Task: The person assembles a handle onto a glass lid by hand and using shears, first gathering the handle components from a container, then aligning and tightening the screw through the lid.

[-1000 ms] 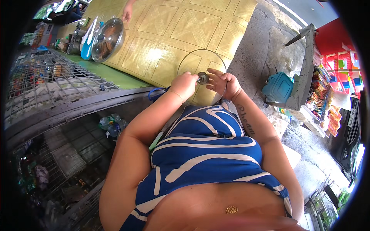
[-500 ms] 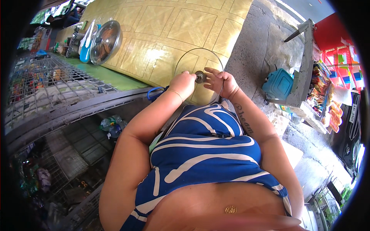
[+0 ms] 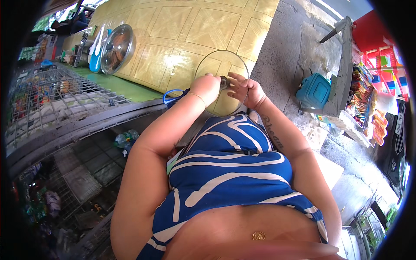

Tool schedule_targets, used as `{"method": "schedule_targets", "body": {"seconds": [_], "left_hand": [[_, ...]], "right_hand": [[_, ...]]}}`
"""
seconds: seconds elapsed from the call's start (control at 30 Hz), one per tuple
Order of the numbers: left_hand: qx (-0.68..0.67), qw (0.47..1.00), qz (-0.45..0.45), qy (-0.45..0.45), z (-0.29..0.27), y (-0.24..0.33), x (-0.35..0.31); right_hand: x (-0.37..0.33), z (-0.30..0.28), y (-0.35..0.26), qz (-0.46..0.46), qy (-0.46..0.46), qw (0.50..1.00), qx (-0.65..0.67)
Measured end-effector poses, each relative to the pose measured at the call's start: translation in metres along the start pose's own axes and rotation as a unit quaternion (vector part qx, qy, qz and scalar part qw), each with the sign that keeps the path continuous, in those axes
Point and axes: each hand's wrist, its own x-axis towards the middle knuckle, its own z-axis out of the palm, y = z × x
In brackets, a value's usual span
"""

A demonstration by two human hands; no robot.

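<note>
A round clear glass lid (image 3: pixel 219 61) with a thin rim is held up in front of my body, over the table's near edge. At its middle sits a dark round metal fitting (image 3: pixel 224 82). My left hand (image 3: pixel 207 89) is closed beside this fitting; whatever its fingers pinch is hidden by the hand. My right hand (image 3: pixel 250 92) grips the lid's right edge near the thumb, with its other fingers stretched toward the fitting. Blue looped handles (image 3: pixel 173 96) lie by my left wrist.
A tan patterned tabletop (image 3: pixel 182 26) extends ahead. On its left stand a lidded dish with brown food (image 3: pixel 118 49) and a blue-and-white utensil (image 3: pixel 96 56). Wire grating (image 3: pixel 65 93) is at far left. Rightward are a teal bin (image 3: pixel 314 91) and a stall with colourful packets (image 3: pixel 362 93).
The view has shifted slightly. My left hand has turned a little at the fitting, and the right fingers have bent slightly. The lid stays between both hands.
</note>
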Motion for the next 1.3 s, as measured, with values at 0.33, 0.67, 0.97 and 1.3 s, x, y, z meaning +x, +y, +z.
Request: {"method": "schedule_targets", "body": {"seconds": [0.33, 0.67, 0.97, 1.3], "left_hand": [[0.085, 0.989, 0.119, 0.01, -0.009, -0.011, 0.019], [0.091, 0.992, 0.057, -0.063, -0.024, 0.0, 0.036], [0.086, 0.983, 0.152, -0.063, -0.024, -0.012, 0.036], [0.123, 0.98, 0.154, -0.02, -0.019, -0.007, 0.043]], "right_hand": [[0.002, -0.006, 0.0, -0.025, 0.016, 1.0, -0.008], [0.006, -0.012, 0.008, -0.044, 0.005, 0.999, 0.008], [0.005, -0.011, 0.009, -0.055, 0.013, 0.998, 0.011], [0.006, -0.012, 0.013, -0.05, 0.023, 0.998, 0.005]]}}
